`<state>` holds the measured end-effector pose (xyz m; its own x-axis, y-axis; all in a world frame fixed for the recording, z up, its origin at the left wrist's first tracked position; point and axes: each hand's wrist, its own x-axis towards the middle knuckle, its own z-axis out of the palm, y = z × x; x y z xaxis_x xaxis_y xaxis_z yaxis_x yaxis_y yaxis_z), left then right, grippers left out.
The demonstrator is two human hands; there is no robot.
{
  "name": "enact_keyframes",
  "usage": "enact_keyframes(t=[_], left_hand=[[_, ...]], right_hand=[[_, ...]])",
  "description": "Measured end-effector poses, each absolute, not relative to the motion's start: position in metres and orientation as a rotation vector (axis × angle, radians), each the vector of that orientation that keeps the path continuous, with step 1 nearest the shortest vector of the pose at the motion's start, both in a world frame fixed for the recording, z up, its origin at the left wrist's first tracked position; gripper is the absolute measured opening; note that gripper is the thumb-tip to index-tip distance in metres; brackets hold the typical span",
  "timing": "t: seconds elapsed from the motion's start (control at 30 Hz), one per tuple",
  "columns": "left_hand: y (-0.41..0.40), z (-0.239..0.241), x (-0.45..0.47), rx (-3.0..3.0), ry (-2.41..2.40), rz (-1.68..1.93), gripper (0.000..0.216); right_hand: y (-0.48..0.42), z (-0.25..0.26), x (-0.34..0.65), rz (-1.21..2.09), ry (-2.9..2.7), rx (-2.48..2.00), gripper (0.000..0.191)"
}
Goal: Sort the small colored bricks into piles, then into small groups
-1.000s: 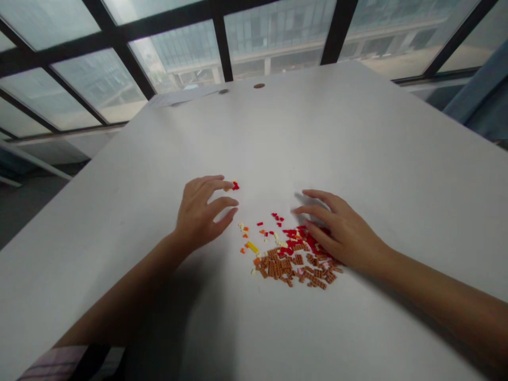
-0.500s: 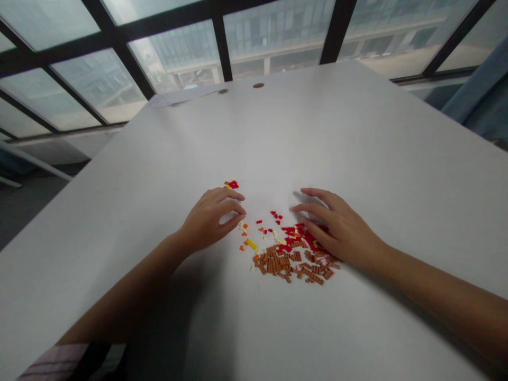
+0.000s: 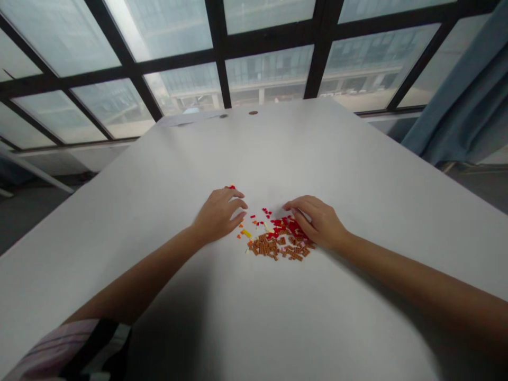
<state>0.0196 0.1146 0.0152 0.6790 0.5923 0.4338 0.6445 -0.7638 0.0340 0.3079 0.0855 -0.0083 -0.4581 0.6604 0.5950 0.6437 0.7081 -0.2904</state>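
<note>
A pile of small toy building bricks lies on the white table (image 3: 254,307). Brown bricks (image 3: 264,245) make up its near part, and red bricks (image 3: 278,226) its far right part. My left hand (image 3: 220,214) is at the pile's left, fingers bent and apart, with nothing visible between them. Close to its fingertips are orange pieces and a yellow brick (image 3: 246,233). My right hand (image 3: 319,219) rests over the pile's right edge and covers some red bricks. Its fingers are drawn together with the thumb close to them; anything in the fingertips is hidden.
A small red cluster of bricks (image 3: 230,187) lies beyond my left hand, partly covered by it. At the table's far edge are a sheet of paper (image 3: 178,120) and two round discs (image 3: 253,112). Windows stand behind, with a blue curtain (image 3: 456,100) at the right.
The view has tilted up. My right hand's spread fingers have come together over the red bricks. The thumb and index fingertip of my left hand have moved slightly apart.
</note>
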Motion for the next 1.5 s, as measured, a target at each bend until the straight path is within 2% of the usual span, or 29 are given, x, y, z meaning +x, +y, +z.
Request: enact_keyframes(t=[0.13,0.3,0.57,0.83,1.07,1.37,1.5], left_hand=[[0.080,0.018,0.020,-2.821,-0.941,-0.635,0.016],[0.040,0.017,0.021,-2.869,-0.831,-0.484,0.031],[0.036,0.010,0.027,-2.751,-0.963,-0.346,0.035],[0.040,0.004,0.024,-2.742,-0.977,-0.517,0.030],[0.050,0.001,0.031,-2.784,-1.363,-0.901,0.018],[0.062,-0.002,0.032,-2.725,-1.283,-1.106,0.009],[0.064,-0.001,0.031,-2.645,-1.288,-1.004,0.009]], right_hand=[[0.083,-0.005,0.308,-0.011,-2.242,-0.907,0.024],[0.063,0.003,0.300,-0.028,-2.357,-0.775,0.022],[0.036,0.000,0.278,-0.206,-2.531,-0.713,0.027],[0.037,-0.002,0.283,-0.194,-2.493,-0.742,0.028],[0.041,-0.003,0.270,-0.065,-2.408,-0.759,0.023],[0.041,-0.003,0.276,0.080,-2.245,-0.815,0.022],[0.043,-0.002,0.277,0.134,-2.238,-0.864,0.024]])
